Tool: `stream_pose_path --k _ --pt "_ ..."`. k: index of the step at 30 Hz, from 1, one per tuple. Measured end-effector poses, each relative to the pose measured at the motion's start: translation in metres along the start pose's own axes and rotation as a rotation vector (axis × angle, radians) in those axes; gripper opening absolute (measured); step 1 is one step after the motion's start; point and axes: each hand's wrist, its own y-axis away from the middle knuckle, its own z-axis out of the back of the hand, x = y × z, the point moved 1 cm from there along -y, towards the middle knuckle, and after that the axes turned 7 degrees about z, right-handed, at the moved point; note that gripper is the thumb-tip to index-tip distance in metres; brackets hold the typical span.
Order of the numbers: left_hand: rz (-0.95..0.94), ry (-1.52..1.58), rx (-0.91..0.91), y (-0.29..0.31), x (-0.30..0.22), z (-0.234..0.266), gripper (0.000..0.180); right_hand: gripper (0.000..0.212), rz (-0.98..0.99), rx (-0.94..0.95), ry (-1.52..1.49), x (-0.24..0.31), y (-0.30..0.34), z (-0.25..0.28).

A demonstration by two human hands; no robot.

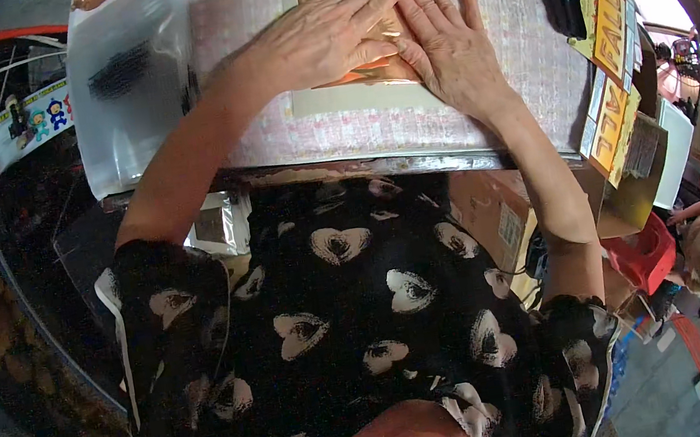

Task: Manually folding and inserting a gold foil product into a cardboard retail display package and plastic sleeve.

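Foil (388, 73), copper-col., lies on a grey sheet (334, 103) atop a pink cloth (518, 43), mostly under the L hand (325, 39); R hand (453, 50) is at its R edge, so L is nearer its middle. Both hands flat, backs up, fingers straight, thumbs close; neither clamped on anything. Foil's long axis: can't tell, too covered.

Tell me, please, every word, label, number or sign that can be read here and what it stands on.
I won't copy printed wording out, but it stands here:
Orange-and-yellow panel, at right: large, legible lettering.
White board with cartoon figures, at left: too small and blurred to read.
Pale label on the cardboard box: too small to read.
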Motion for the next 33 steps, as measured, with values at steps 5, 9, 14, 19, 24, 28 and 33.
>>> stream_pose_path --k 5,9,14,19,24,28,33 --pt "0.005 0.021 0.059 0.003 -0.005 0.007 0.079 0.05 -0.039 -0.07 -0.167 0.001 0.003 0.007" --pt "0.05 0.038 0.153 0.009 -0.009 0.013 0.076 0.037 -0.157 -0.324 -0.411 -0.049 -0.006 0.061" --pt "0.056 0.061 0.166 0.006 -0.009 0.017 0.073 0.026 -0.384 -0.39 0.294 -0.225 -0.041 0.101" --pt "0.072 0.092 0.211 -0.003 -0.005 0.015 0.077 0.032 -0.55 0.133 0.333 -0.335 -0.058 0.07" --pt "0.074 0.08 0.22 -0.003 -0.005 0.015 0.077 0.03 -0.538 0.045 0.306 -0.331 -0.061 0.081" --pt "0.098 0.145 0.196 -0.002 -0.006 0.013 0.073 0.027 -0.448 -0.592 -0.487 -0.328 -0.04 0.107" --pt "0.14 0.245 0.156 0.006 -0.004 0.014 0.08 0.015 -0.388 -0.473 -0.848 -0.125 -0.091 0.102"
